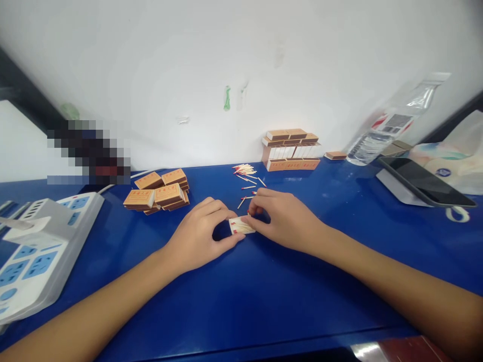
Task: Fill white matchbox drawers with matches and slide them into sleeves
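My left hand (206, 229) is closed around the left end of a small white matchbox tray (237, 226), thumb on its near side and fingers on its far side. Red-tipped matches lie in the tray. My right hand (279, 218) is bent over the tray's right end in a pinch, its thumb against the tray. A red match tip (248, 213) shows at these fingertips; most of the match is hidden. Beyond my hands lie a small heap of matches (245, 170) and several loose ones (248, 187) on the blue table (241, 301).
Stacked matchboxes (169, 195) lie to the left, and more stand in a block (292, 165) by the wall. A single matchbox (335, 155), a leaning water bottle (392, 125), a phone (426, 181) and a tissue pack (453, 163) are at right. A power strip (71, 241) occupies the left.
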Demonstrator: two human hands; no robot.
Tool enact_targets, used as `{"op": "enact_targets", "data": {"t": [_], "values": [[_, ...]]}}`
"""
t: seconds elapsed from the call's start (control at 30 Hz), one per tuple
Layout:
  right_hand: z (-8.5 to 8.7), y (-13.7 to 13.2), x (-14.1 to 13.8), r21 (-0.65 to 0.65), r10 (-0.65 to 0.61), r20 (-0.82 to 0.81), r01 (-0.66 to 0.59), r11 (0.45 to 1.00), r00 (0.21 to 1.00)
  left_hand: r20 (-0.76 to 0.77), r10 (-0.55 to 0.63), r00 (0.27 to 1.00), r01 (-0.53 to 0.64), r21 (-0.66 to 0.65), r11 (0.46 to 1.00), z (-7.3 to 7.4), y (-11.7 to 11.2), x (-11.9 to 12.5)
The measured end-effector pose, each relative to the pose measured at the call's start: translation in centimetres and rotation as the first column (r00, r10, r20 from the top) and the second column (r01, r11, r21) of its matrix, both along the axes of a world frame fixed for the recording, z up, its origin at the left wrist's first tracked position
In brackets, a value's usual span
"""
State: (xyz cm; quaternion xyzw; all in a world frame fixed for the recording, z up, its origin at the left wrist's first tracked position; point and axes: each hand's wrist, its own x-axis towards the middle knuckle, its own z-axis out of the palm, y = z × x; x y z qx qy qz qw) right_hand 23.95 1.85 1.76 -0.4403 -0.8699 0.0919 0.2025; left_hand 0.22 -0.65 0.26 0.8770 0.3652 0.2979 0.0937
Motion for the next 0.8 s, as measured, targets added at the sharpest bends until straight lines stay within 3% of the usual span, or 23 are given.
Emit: {"op": "enact_targets", "data": {"t": [0.13, 0.3, 0.43, 0.53, 0.67, 0.8], "values": [[-0.4, -0.3, -0.4, 0.051, 0.095, -0.071, -0.092, 0.994, 0.993, -0.009, 0.001, 1.000, -0.001, -0.002, 1.000, -0.1, 0.1, 0.0], [-0.2, -0.2, 0.0, 0.018, 0.256, -0.045, -0.255, 0.967, 0.966, 0.001, 0.010, 1.000, -0.010, 0.001, 1.000, 0.0, 0.2, -0.1], [1.0, 1.7, 1.8, 0.083, 0.132, -0.039, -0.128, 0.988, 0.991, -0.002, 0.021, 1.000, -0.021, -0.011, 1.000, 0.0, 0.1, -0.1], [1.5, 3.6, 3.5, 0.032, 0.010, 0.033, -0.011, 0.999, 0.999, -0.003, 0.022, 1.000, -0.022, -0.019, 1.000, -0.1, 0.0, -0.1], [0.9, 4.7, 4.3, -0.153, 0.076, 0.076, -0.064, 0.986, 0.994, -0.005, 0.025, 1.000, -0.025, -0.025, 0.999, 0.0, 0.1, -0.2], [0.3, 3.9, 3.3, -0.184, 0.132, 0.040, -0.123, 0.975, 0.990, -0.012, 0.031, 0.999, -0.031, -0.028, 0.999, 0.1, 0.1, -0.2]]}}
